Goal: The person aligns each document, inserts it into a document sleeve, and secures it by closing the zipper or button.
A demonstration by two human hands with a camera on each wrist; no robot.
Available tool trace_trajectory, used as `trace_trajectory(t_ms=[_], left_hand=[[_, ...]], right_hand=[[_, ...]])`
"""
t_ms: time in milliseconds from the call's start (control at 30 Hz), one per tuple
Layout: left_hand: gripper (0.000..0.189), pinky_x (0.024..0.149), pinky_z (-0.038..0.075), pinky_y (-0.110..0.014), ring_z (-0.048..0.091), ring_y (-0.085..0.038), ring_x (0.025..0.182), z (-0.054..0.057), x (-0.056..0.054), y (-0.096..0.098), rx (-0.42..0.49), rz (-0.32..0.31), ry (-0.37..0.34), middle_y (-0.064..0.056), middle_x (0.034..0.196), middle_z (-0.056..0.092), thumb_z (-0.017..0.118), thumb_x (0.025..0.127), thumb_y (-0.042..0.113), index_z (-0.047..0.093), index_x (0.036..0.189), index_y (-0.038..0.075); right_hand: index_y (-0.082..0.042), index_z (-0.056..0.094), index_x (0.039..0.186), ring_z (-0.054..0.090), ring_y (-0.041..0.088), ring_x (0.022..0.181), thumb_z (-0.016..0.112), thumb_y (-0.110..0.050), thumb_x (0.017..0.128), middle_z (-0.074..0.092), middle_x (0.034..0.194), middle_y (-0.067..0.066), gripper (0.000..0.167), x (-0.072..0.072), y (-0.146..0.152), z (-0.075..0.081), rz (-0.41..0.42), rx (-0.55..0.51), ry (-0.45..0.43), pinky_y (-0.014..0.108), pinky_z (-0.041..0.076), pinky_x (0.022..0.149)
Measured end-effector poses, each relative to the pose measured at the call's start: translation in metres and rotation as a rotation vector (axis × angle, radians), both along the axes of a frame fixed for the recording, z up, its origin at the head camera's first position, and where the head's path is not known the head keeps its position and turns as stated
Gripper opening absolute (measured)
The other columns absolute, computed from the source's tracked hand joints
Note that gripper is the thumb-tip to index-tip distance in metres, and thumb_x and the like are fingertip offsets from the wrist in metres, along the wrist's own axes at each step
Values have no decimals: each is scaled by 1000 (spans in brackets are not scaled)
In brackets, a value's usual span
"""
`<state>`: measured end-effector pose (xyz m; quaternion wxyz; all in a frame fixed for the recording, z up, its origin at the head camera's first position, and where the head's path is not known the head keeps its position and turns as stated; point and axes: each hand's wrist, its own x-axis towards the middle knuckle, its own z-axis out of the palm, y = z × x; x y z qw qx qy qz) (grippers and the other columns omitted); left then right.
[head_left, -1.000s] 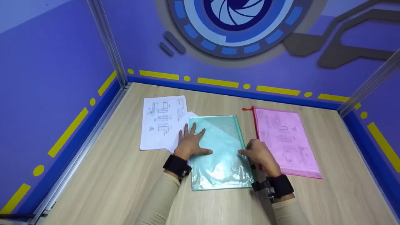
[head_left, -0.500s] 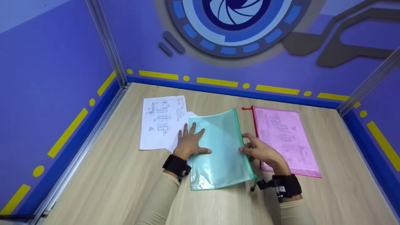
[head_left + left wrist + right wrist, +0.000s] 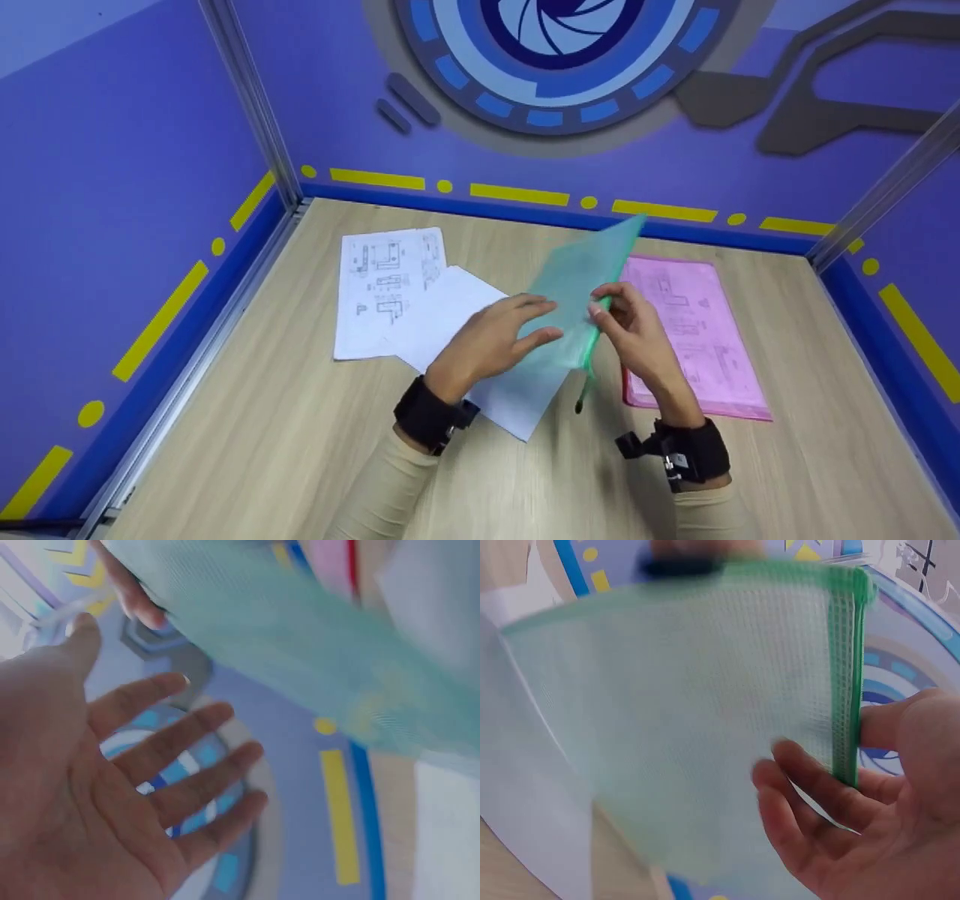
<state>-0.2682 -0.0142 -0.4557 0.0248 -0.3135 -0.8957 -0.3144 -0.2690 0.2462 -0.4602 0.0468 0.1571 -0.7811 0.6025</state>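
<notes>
A translucent green zip pouch (image 3: 581,262) is raised off the table and tilted, its zip edge toward the right. My right hand (image 3: 639,341) pinches that edge between thumb and fingers; in the right wrist view its fingers (image 3: 810,787) lie behind and beside the mesh sheet. The left hand (image 3: 487,341) is in front of the pouch's left side with fingers extended. In the left wrist view the left palm (image 3: 112,795) is spread and holds nothing, apart from the pouch (image 3: 300,645). A zip pull (image 3: 581,397) dangles from the pouch's lower corner.
Under the pouch lies a blank white sheet (image 3: 457,315), slanted on the wooden table (image 3: 270,420). It overlaps papers with technical drawings (image 3: 390,300) at the left. A pink pouch with a red zip (image 3: 697,337) lies to the right. Blue printed walls enclose the back and sides.
My right hand has lifted the green pouch from flat on the table to a steep tilt. The left hand has come up off it, and the white sheet beneath now shows.
</notes>
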Motion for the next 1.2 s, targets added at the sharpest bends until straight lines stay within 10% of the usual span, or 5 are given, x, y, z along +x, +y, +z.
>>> trace_trajectory(t_ms=[167,567,900,1200], left_hand=[[58,110,49,-35,58,-13,133,15,14,8,47,-105,47,1,157,54,51,110,52,51,159,21],[47,109,49,-32,63,-13,129,7,12,12,127,-90,109,-4,152,60,56,112,19,51,159,14],[47,81,51,-20,63,-6,88,5,12,17,230,-64,144,-7,141,68,55,112,17,51,158,10],[44,63,38,-18,48,-6,62,4,13,22,234,-97,205,-6,89,73,57,111,15,54,154,7]], right_hand=[[3,55,137,66,19,101,67,-8,105,70,117,17,36,5,2,10,-149,50,152,21,53,88],[7,52,132,68,20,101,75,-12,100,72,110,11,44,16,-13,19,-256,199,308,27,53,95],[1,61,113,66,21,105,83,-15,93,65,108,10,34,33,-33,27,-103,309,454,42,57,91],[-10,71,106,63,15,93,70,-9,103,61,106,7,4,44,-41,28,-65,460,571,34,51,76]])
